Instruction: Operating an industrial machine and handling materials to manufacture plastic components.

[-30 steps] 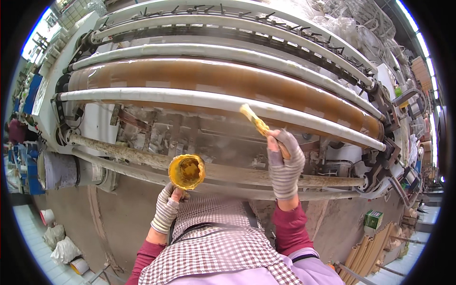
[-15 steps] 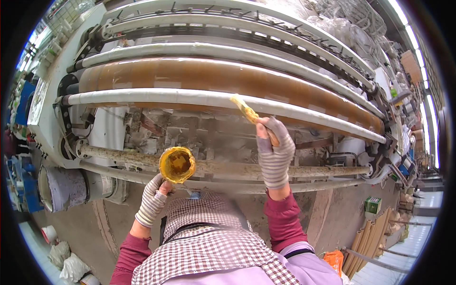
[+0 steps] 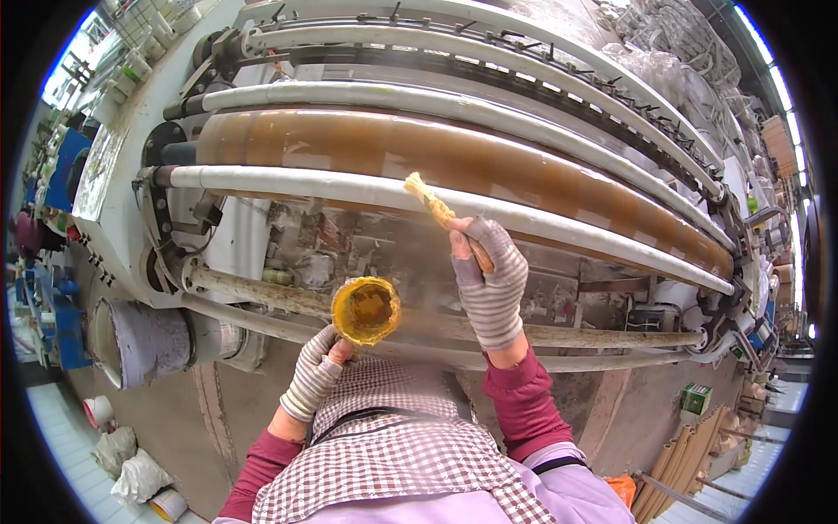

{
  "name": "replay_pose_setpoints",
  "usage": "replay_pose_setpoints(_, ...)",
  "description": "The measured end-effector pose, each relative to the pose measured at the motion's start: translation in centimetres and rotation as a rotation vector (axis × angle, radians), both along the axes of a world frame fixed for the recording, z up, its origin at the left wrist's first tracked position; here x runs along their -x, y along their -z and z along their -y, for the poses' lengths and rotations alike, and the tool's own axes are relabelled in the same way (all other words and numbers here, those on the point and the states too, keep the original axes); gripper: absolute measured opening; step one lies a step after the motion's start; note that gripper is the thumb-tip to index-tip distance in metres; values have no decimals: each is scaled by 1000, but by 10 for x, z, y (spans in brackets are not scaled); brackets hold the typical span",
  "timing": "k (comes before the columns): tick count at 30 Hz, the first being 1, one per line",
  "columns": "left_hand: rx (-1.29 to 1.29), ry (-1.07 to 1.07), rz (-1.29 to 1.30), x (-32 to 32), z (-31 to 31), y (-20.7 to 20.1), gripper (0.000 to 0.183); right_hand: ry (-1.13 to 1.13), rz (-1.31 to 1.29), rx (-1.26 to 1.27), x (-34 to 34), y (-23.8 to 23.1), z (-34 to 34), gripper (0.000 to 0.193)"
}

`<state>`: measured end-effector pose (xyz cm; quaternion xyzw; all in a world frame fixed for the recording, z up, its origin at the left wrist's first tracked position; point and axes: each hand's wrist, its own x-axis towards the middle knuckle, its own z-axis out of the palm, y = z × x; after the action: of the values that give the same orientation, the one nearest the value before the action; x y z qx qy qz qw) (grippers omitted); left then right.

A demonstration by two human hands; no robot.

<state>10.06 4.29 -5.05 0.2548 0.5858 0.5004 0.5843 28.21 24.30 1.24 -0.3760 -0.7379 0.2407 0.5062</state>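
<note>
My left hand (image 3: pixel 318 368), in a striped fingerless glove, grips a round cup (image 3: pixel 366 311) by its near side. Yellow paste coats the cup's rim, and darker amber stuff lies inside it. In my right hand (image 3: pixel 493 279), gloved alike, the fingers close round a paste-caked brush (image 3: pixel 429 199). Its pale yellow bristle end points up and to the left, in front of the white roller (image 3: pixel 349 185). Behind that roller lies a wide, glossy brown roller (image 3: pixel 419 153). The brush's handle is mostly hidden in my fingers.
Two dirty bars (image 3: pixel 262 291) run across the machine's near side, below my hands. A large paste-stained bucket (image 3: pixel 144 342) lies at the left. Cardboard tubes (image 3: pixel 681 463) and a green box (image 3: pixel 696 398) are on the floor at the right. Scraps litter the space under the rollers.
The view has shifted, so the machine appears further right. My left hand and the cup have moved right, nearer my right hand. The brush has shifted slightly left against the white roller.
</note>
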Motion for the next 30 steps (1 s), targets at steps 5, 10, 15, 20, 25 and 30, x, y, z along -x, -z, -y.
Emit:
replay_pose_setpoints(5, -20, 71, -16, 73, 11, 3, 31, 139, 89, 45, 35, 17, 28, 9)
replay_pose_setpoints(10, 28, 183, -44, 163, 21, -4, 30, 129, 115, -36, 116, -16, 60, 17)
replay_pose_setpoints(15, -49, 186, -109, 237, 19, 2, 32, 140, 418, 29, 186, 3, 59, 19)
replay_pose_setpoints(20, 27, -9, -143, 288, 27, -31, 29, -40, 287, 51, 220, -49, 95, 27)
replay_pose_setpoints(25, -151, -35, -138, 319, 8, -33, 29, -444, 176, -31, 291, -92, 88, 19)
replay_pose_setpoints(30, -203, -63, -281, 379, 24, -80, 29, -580, 409, -89, 399, -94, 83, 21)
